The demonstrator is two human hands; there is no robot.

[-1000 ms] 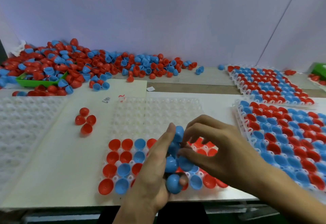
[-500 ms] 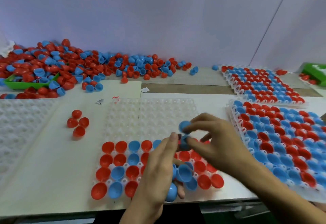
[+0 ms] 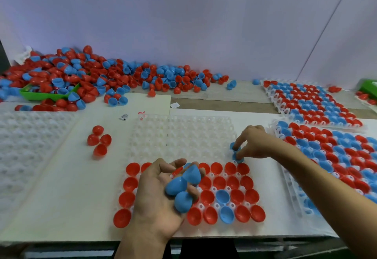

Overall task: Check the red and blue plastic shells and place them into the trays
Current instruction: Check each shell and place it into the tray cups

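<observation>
A clear dimpled tray (image 3: 183,134) lies in front of me; its near rows hold red shells (image 3: 218,183) and a few blue shells (image 3: 222,197). My left hand (image 3: 157,199) hovers over the tray's near left part and grips three blue shells (image 3: 182,187) in its curled fingers. My right hand (image 3: 255,143) reaches to the tray's right edge, where its fingertips pinch two blue shells (image 3: 236,152) down at the empty row above the filled ones.
A big heap of loose red and blue shells (image 3: 114,77) covers the back left, partly over a green bin (image 3: 40,95). Filled trays (image 3: 310,103) sit at the right. Several red shells (image 3: 99,139) lie loose left of the tray. An empty tray (image 3: 26,136) lies far left.
My right hand moved away from my left hand to the tray's right edge, carrying blue shells. My left hand lowered slightly and keeps fewer blue shells.
</observation>
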